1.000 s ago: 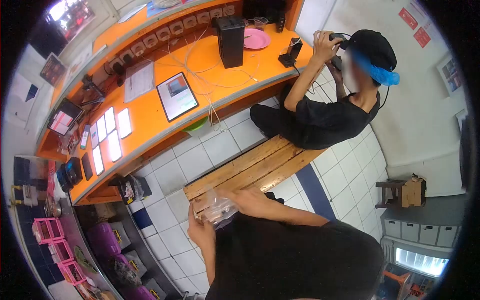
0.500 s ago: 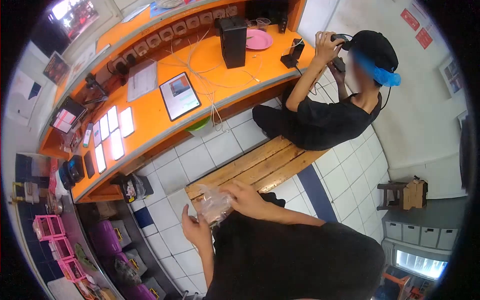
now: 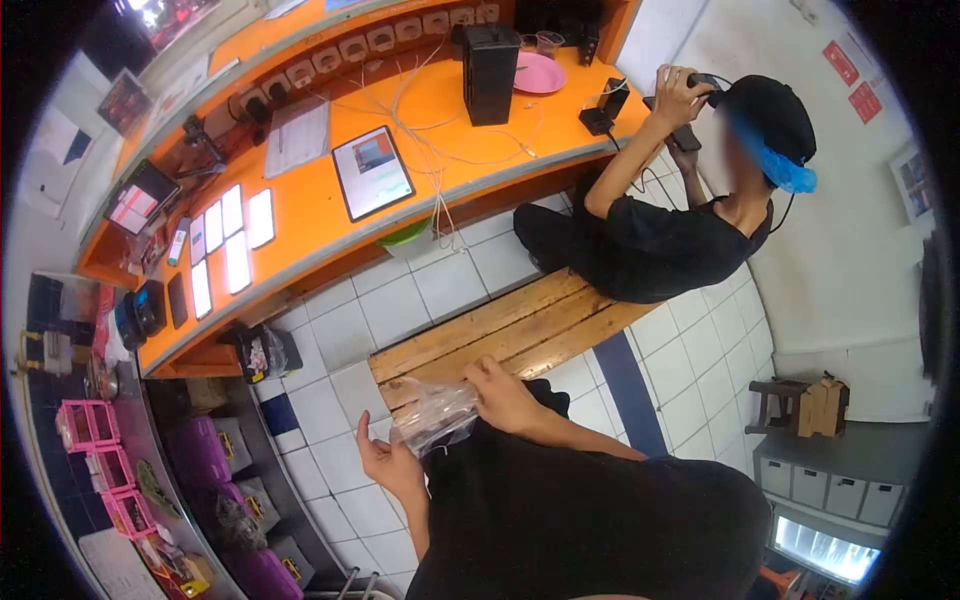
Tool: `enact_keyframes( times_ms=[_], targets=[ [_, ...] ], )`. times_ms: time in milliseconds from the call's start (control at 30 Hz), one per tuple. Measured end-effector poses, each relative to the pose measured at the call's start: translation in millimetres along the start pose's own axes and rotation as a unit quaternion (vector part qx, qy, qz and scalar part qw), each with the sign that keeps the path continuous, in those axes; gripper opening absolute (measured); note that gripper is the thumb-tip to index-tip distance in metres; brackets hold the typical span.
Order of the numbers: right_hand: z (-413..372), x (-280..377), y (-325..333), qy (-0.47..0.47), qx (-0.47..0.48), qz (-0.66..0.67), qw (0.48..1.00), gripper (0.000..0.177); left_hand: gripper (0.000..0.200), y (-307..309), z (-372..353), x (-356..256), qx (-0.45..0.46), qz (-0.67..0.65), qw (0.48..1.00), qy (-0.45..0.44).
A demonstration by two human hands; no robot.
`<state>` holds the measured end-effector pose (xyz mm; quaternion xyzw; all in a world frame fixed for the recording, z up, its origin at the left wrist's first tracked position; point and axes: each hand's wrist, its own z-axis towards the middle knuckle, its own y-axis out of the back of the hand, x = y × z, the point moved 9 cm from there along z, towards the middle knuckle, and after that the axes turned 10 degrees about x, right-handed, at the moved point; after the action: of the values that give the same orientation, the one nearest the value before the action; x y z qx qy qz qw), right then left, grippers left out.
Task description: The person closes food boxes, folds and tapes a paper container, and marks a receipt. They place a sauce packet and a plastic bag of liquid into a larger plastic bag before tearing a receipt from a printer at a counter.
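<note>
Holding a clear plastic bag between our hands, by the end of the wooden bench. We judge it light, limp, perhaps slippery; best pinched at its edges. Our right hand's fingertips clamp one end; our left hand meets the other, index raised apart, grip unclear.

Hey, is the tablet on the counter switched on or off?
On: the tablet is lit, showing a mostly white page.
</note>
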<state>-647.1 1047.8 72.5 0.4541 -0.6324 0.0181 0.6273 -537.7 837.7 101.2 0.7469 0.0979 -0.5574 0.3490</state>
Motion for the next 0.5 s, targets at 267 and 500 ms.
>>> enact_keyframes(
  times_ms=[267, 500],
  targets=[
    [10.0, 31.5, 16.5, 0.079, -0.041, 0.059, 0.994, 0.033, 0.037, -4.1, 4.1, 28.1, 0.019, -0.008, 0.999, 0.033],
    [34.9, 9.9, -30.5, 0.08, 0.0, -0.049, 0.996, 0.031, 0.028, 38.8, -18.8, 28.3, -0.125, 0.001, 0.992, 0.009]
  ],
)
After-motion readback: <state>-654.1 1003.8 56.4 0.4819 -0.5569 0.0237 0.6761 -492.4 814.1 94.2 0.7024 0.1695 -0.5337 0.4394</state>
